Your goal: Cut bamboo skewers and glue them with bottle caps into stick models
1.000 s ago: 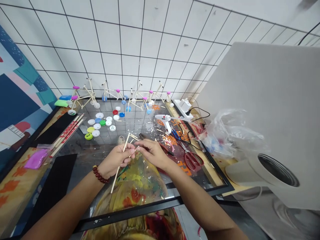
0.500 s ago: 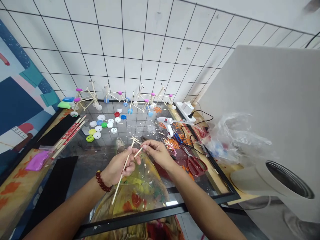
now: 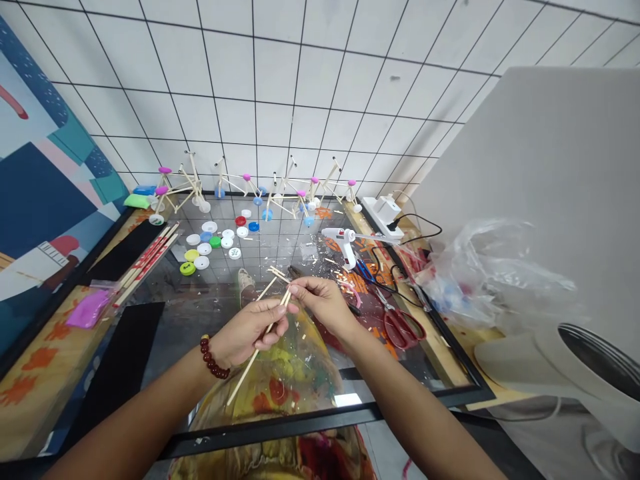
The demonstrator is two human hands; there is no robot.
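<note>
My left hand (image 3: 260, 327) is closed around a long, thin wooden stick (image 3: 243, 379), which slants down toward the table's front edge. At its upper end, my right hand (image 3: 320, 300) pinches the tip of a short wooden stick (image 3: 285, 298), which lies against or close to the long one. Just beyond my fingers is another stick (image 3: 267, 288) with small sticks (image 3: 278, 273) at its top; whether these are joined or only overlap I cannot tell. Dark-handled pliers (image 3: 296, 272) lie behind my right fingertips, partly hidden.
Several stick models (image 3: 295, 193) with pink pads stand along the wall. Bottle caps (image 3: 215, 242) lie left of centre. To the right are a glue gun (image 3: 341, 243), red scissors (image 3: 400, 327), a power strip (image 3: 383, 217) and a plastic bag (image 3: 480, 273). Marked sticks (image 3: 147, 263) lie left.
The long stick's upper end has swung right, beside the short stick at my right fingertips. The whole view has shifted slightly, so the background sits further right.
</note>
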